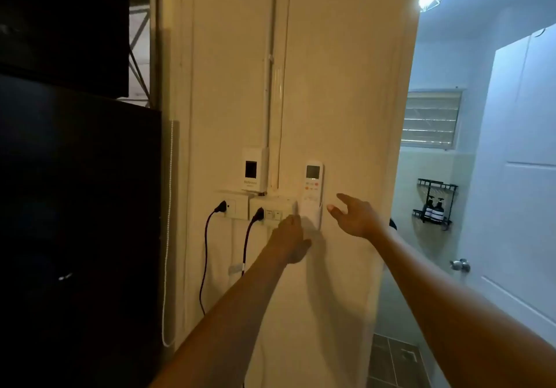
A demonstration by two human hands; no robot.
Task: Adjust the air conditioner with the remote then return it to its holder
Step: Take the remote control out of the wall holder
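Observation:
A white air-conditioner remote [313, 187] with a small grey screen and orange buttons stands upright in a white holder [316, 217] fixed to the cream wall. My left hand [290, 238] is at the holder's lower left, a fingertip up beside the remote's left edge. My right hand [356, 214] hovers just right of the remote with fingers spread, a short gap from it. Neither hand holds anything.
Left of the remote are a white breaker box [254, 169], a cable duct, and two wall outlets [264, 208] with black plugs and cords hanging down. A dark cabinet [78, 207] fills the left. An open white door [517, 177] and a bathroom shelf [434, 204] lie right.

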